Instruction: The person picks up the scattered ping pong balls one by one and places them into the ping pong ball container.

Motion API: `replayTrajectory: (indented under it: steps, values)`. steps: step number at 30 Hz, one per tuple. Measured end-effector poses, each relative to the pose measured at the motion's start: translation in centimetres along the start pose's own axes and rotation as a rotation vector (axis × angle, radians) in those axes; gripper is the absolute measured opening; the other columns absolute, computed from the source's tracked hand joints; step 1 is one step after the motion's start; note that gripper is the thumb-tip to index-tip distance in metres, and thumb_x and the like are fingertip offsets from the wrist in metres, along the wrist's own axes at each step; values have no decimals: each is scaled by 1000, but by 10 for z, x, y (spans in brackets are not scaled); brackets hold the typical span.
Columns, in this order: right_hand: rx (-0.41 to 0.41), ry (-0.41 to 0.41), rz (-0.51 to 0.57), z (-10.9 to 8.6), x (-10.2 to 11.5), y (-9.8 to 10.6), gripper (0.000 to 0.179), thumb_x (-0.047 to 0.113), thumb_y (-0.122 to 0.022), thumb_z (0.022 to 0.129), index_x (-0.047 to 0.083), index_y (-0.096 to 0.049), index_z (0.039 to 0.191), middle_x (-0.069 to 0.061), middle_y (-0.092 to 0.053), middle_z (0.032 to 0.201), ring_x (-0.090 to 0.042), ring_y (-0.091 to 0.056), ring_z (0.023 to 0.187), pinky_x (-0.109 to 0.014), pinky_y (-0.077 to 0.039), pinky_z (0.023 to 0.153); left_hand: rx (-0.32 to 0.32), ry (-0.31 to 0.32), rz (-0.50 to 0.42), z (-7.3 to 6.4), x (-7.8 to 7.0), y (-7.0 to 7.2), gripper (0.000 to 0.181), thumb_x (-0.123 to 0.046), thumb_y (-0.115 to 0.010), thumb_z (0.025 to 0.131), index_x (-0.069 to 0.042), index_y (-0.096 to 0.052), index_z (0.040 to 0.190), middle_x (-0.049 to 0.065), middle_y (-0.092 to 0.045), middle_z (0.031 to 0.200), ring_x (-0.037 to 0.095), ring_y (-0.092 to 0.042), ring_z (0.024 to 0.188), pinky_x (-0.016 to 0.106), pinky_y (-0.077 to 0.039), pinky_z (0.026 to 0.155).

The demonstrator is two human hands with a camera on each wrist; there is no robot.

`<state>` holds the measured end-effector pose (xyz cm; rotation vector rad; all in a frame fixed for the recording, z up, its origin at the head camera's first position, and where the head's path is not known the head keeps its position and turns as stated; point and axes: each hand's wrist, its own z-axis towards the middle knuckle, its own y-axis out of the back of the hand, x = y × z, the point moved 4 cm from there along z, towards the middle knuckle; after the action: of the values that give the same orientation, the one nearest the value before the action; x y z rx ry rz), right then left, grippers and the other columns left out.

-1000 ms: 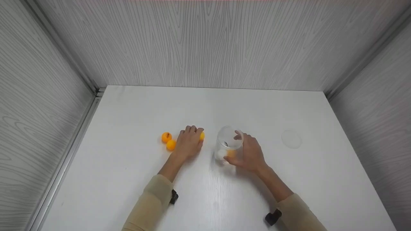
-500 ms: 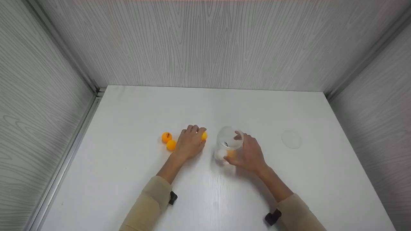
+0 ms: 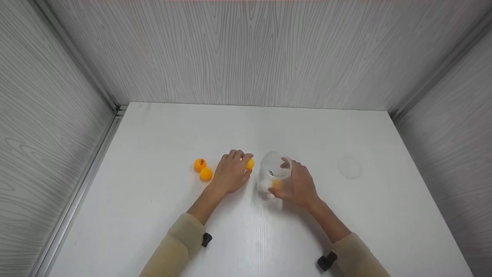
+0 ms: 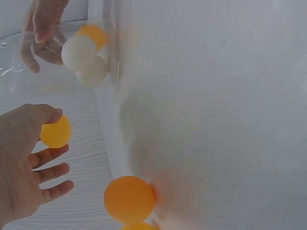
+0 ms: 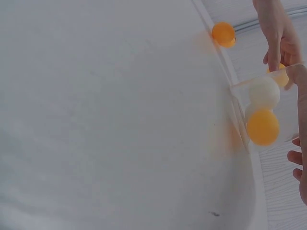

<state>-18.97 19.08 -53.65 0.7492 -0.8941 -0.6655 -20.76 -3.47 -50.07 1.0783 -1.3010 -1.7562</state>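
Between thumb and index finger, my left hand [image 3: 232,173] pinches an orange ping-pong ball [image 4: 56,131], its other fingers spread apart. It is just left of a clear plastic jar [image 3: 273,165] that stands upright and lidless. My right hand [image 3: 300,182] grips the jar from the right side, thumb at the front and fingers behind. Inside at the bottom lie white balls [image 4: 79,52] and an orange ball [image 5: 263,127]. Two more orange ping-pong balls, one farther back [image 3: 200,164] and one nearer [image 3: 206,174], lie on the table left of my left hand.
A clear round lid [image 3: 349,167] lies flat on the white table [image 3: 173,130], right of the jar. Grey wood-grain panels [image 3: 246,54] enclose the table at the back and both sides.
My left hand has moved to the right with the orange ping-pong ball, closer to the jar. The right hand and the jar have stayed in place.
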Motion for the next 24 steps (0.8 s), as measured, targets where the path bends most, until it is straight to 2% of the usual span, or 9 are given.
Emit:
replayTrajectory:
  steps: [6, 11, 15, 21, 24]
  values:
    - [3, -1, 5, 0, 0, 0, 97, 51, -90, 70, 6, -49, 146, -12, -72, 124, -36, -68, 111, -52, -57, 95, -14, -24, 17, -2, -3, 8, 47, -33, -69, 102, -14, -58, 144, 13, -65, 133, 31, -60, 125, 47, -53, 112]
    - [-28, 51, -11, 0, 1, 1, 96, 50, -90, 69, 4, -50, 144, -12, -72, 122, -35, -68, 108, -51, -58, 93, -43, -65, 38, -3, -7, 15, 46, -33, -69, 102, -13, -59, 142, 13, -67, 130, 32, -61, 124, 47, -54, 110]
    - [-44, 80, -24, 0, 1, 0, 95, 50, -89, 70, 3, -49, 143, -13, -73, 121, -34, -69, 107, -51, -58, 91, -53, -69, 40, -3, -10, 22, 47, -34, -70, 101, -13, -59, 142, 12, -67, 130, 31, -61, 124, 47, -54, 111]
    - [-27, 44, -9, -1, 1, 0, 94, 49, -88, 71, 4, -49, 143, -14, -72, 122, -35, -68, 107, -51, -58, 92, -36, -62, -48, -7, -19, 35, 47, -34, -68, 103, -13, -58, 144, 13, -65, 132, 31, -60, 124, 46, -53, 112]
    - [-14, 20, 8, -1, 1, 1, 94, 48, -88, 71, 5, -49, 144, -14, -71, 123, -35, -67, 108, -52, -57, 94, -39, -66, -48, -7, -23, 41, 47, -35, -67, 103, -13, -58, 144, 13, -65, 133, 30, -60, 124, 45, -53, 112]
